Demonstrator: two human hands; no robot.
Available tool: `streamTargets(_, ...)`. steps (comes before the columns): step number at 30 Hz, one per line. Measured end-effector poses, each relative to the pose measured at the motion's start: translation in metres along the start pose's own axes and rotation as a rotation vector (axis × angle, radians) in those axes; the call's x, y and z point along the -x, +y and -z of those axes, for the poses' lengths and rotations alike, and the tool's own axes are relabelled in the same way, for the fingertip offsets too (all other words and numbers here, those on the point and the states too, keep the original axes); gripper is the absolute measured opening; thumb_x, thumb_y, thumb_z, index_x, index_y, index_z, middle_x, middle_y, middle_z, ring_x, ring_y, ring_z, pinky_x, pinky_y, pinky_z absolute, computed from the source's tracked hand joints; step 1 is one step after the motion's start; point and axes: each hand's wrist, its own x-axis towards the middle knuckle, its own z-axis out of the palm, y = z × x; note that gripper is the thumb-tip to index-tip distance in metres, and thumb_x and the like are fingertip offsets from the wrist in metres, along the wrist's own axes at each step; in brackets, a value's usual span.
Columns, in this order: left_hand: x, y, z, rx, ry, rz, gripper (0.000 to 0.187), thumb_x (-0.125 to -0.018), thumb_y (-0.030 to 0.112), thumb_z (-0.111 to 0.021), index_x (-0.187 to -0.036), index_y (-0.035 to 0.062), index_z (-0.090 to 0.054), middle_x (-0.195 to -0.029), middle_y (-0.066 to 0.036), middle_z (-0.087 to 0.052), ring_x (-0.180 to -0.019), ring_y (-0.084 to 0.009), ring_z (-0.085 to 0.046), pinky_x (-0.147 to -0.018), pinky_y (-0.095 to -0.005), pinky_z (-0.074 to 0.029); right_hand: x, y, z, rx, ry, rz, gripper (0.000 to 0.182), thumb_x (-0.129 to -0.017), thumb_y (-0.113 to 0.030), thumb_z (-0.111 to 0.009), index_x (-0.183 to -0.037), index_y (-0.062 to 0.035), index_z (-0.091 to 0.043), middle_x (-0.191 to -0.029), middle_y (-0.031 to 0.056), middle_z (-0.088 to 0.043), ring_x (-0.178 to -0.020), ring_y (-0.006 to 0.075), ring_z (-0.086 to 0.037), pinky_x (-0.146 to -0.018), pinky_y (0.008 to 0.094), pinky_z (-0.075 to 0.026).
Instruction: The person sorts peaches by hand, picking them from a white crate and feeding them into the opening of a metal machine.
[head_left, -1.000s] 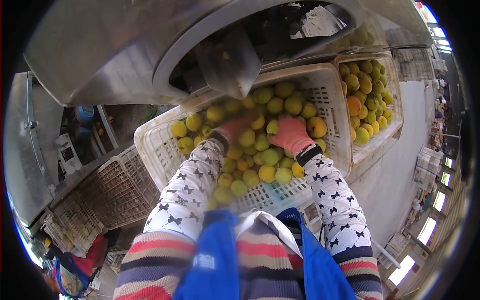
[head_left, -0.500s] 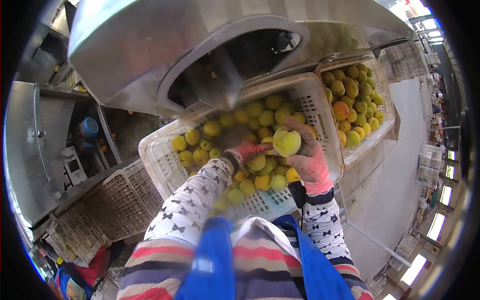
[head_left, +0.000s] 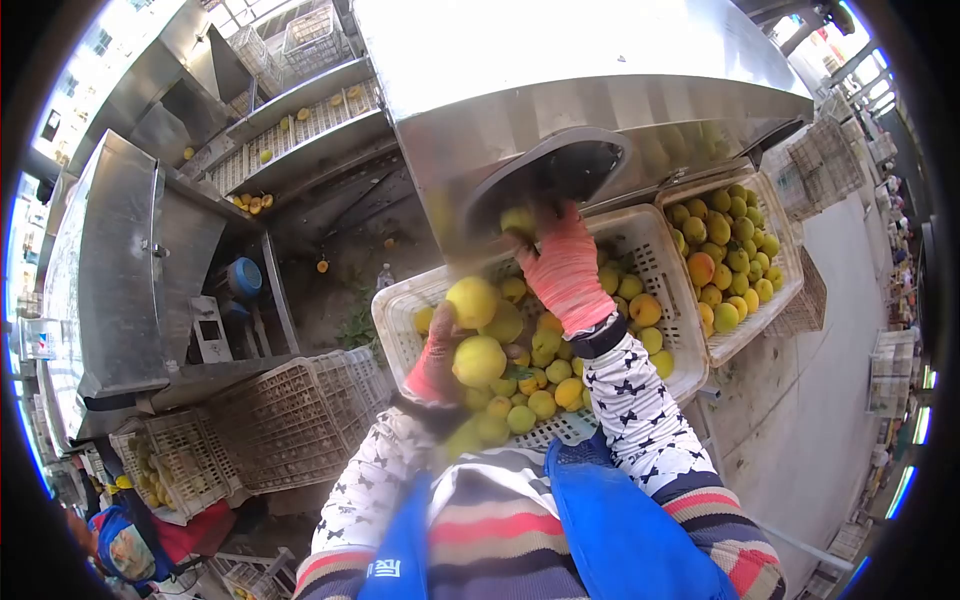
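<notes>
Grey floor (head_left: 780,400), white crate (head_left: 674,290) of yellow-green fruit (head_left: 542,404), second crate (head_left: 757,330) beside, also fruit-filled

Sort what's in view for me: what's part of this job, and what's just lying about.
Part of the job:
- yellow-green fruit in the left hand
- blurred fruit at the right hand
- white crate below
- metal machine in front

Lying about, apparently:
- brown crate at left
- loose orange fruit on the floor
</notes>
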Motion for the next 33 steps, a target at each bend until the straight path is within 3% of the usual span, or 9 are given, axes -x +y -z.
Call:
streamTargets(5, 0.013, 0.008, 0.01, 0.076, -0.021, 0.06, 0.09, -0.081, 0.08, -0.048, -0.136, 0.009, -0.046, -0.113, -0.012, -0.063, -0.088, -0.0222, -0.068, -0.078, -0.0339, -0.057, -0.049, -0.005, -0.04, 0.137, 0.074, -0.009, 0.036, -0.084, -0.033, -0.066, -0.108, -0.0057, -0.062, -0.106, 0.0143, -0.06, -0.102, 0.0353, -0.057, -0.087, 0.045, -0.049)
streamTargets(7, 0.011, 0.007, 0.013, 0.052, -0.005, 0.026, 0.092, -0.08, 0.082, -0.047, -0.136, 0.0083, -0.047, -0.114, -0.013, -0.063, -0.091, -0.0238, -0.068, -0.08, -0.0355, -0.057, -0.043, -0.007, 0.0, 0.153, 0.214, 0.223, 0.049, -0.08, -0.036, -0.074, -0.115, -0.0038, -0.061, -0.103, 0.0157, -0.061, -0.095, 0.032, -0.059, -0.081, 0.0404, -0.05)
streamTargets(10, 0.023, 0.013, -0.015, 0.051, 0.063, -0.008, 0.083, -0.084, 0.071, -0.057, -0.135, 0.0061, -0.047, -0.114, -0.012, -0.063, -0.095, -0.0218, -0.066, -0.084, -0.0333, -0.054, 0.013, -0.009, 0.031, -0.458, 0.054, 0.092, 0.065, -0.078, -0.038, -0.08, -0.127, -0.0022, -0.057, -0.106, 0.0124, -0.061, -0.091, 0.0222, -0.06, -0.078, 0.0324, -0.05)
streamTargets(14, 0.014, 0.023, -0.041, -0.556, 0.086, -0.206, 0.078, -0.079, 0.04, -0.079, -0.139, 0.0041, -0.043, -0.128, -0.012, -0.055, -0.114, -0.0204, -0.056, -0.096, -0.0336, -0.047, 0.071, -0.002, 0.027, -1.368, -0.39, -0.236, 0.079, -0.078, -0.037, -0.082, -0.14, -0.0006, -0.048, -0.12, 0.0062, -0.058, -0.1, 0.0098, -0.057, -0.081, 0.0255, -0.048)
streamTargets(20, 0.014, 0.024, -0.05, -1.753, 0.258, -0.728, 0.079, -0.069, 0.037, -0.086, -0.132, 0.0041, -0.052, -0.124, -0.013, -0.054, -0.112, -0.0216, -0.055, -0.092, -0.0368, -0.05, 0.068, 0.008, 0.053, -1.257, -0.617, -0.165, 0.073, -0.079, -0.023, -0.082, -0.139, 0.0, -0.047, -0.133, 0.0116, -0.054, -0.12, 0.0169, -0.051, -0.102, 0.0311, -0.043)
streamTargets(22, 0.009, 0.019, -0.043, -1.489, 0.201, -0.677, 0.078, -0.072, 0.035, -0.083, -0.136, 0.0085, -0.048, -0.126, -0.012, -0.053, -0.112, -0.0237, -0.056, -0.094, -0.0364, -0.05, 0.059, 0.005, 0.064, -1.197, -0.652, -0.157, 0.076, -0.074, -0.033, -0.084, -0.133, 0.0016, -0.051, -0.121, 0.0113, -0.057, -0.112, 0.0192, -0.056, -0.099, 0.0335, -0.046)
streamTargets(26, 0.003, 0.025, -0.024, -0.475, 0.23, -0.413, 0.066, -0.085, 0.027, -0.071, -0.141, 0.0061, -0.043, -0.128, -0.02, -0.054, -0.112, -0.0311, -0.059, -0.097, -0.0398, -0.049, 0.027, 0.015, 0.042, -0.493, -0.093, 0.038, 0.078, -0.071, -0.033, -0.081, -0.135, -0.0035, -0.05, -0.122, 0.0218, -0.056, -0.113, 0.0346, -0.056, -0.096, 0.0401, -0.047)
streamTargets(29, 0.009, 0.028, -0.013, 0.014, 0.125, -0.235, 0.054, -0.092, 0.021, -0.06, -0.142, 0.0063, -0.042, -0.12, -0.021, -0.059, -0.094, -0.0319, -0.067, -0.083, -0.0401, -0.057, -0.005, 0.008, 0.009, -0.121, 0.002, 0.016, 0.076, -0.073, -0.036, -0.079, -0.135, -0.0049, -0.048, -0.122, 0.0227, -0.056, -0.113, 0.0391, -0.054, -0.094, 0.0434, -0.048)
streamTargets(33, 0.008, 0.022, 0.001, 0.141, 0.205, -0.164, 0.051, -0.095, 0.03, -0.058, -0.137, 0.0042, -0.045, -0.112, -0.02, -0.062, -0.081, -0.0297, -0.069, -0.069, -0.0373, -0.061, -0.03, -0.012, -0.025, -0.03, 0.197, -0.048, 0.057, -0.078, -0.037, -0.071, -0.119, -0.0014, -0.056, -0.114, 0.0222, -0.059, -0.104, 0.0375, -0.057, -0.087, 0.044, -0.049)
